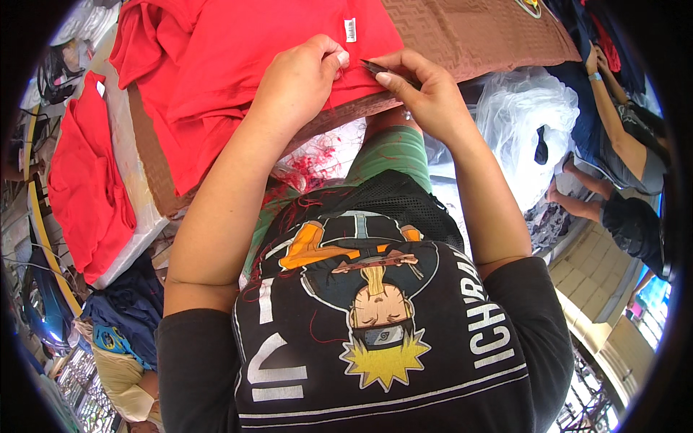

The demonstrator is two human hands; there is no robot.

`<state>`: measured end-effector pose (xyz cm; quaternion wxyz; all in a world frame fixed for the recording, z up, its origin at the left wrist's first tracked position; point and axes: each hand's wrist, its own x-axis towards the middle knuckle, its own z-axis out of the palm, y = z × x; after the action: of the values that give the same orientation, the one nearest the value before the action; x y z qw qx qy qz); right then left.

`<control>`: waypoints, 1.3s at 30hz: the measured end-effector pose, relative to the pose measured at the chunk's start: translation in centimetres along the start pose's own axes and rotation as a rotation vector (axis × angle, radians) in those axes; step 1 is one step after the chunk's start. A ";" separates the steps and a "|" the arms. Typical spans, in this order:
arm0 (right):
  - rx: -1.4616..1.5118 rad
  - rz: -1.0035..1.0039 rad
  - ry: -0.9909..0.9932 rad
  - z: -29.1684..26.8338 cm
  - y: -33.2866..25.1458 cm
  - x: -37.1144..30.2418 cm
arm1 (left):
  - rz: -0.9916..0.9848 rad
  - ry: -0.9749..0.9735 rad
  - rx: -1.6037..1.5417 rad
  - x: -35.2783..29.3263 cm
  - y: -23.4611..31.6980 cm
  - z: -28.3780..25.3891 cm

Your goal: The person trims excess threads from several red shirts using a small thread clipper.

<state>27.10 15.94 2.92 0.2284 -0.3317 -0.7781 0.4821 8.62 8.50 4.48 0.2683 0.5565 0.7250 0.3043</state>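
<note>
A red garment lies spread over the brown-covered table in front of me, with a small white label on its surface. My left hand is closed in a pinch on the red cloth near its front part; a loose thread may also be between the fingertips. My right hand grips a pair of small dark thread snips. Their pointed tip faces left, a short way from my left fingertips. The palm hides most of the snips' body.
Brown patterned cloth covers the table. Another red garment lies at the left. Red thread scraps are scattered below the table edge and on my lap. Clear plastic bags stand at the right, near another person handling dark cloth.
</note>
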 end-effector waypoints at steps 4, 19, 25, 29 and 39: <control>-0.049 -0.032 0.020 0.4 -0.5 0.1 | 0.020 0.017 -0.033 0.1 -0.4 0.3; -0.383 -0.125 0.095 -0.8 -2.4 0.3 | 0.280 -0.243 0.141 -2.6 -1.0 -5.0; -0.180 -0.073 0.109 -0.5 -2.6 0.5 | 0.003 -0.090 0.126 -3.4 0.5 -4.0; -0.106 -0.109 0.107 0.9 -1.7 0.3 | 0.143 0.150 0.217 -3.7 0.4 0.1; -0.280 -0.285 0.055 0.8 -0.7 -0.4 | 0.052 0.031 -0.141 -3.9 -1.0 -0.7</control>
<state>26.64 14.96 3.24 0.2674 -0.2596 -0.8700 0.3228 8.38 4.43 4.36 0.2875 0.5501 0.6912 0.3700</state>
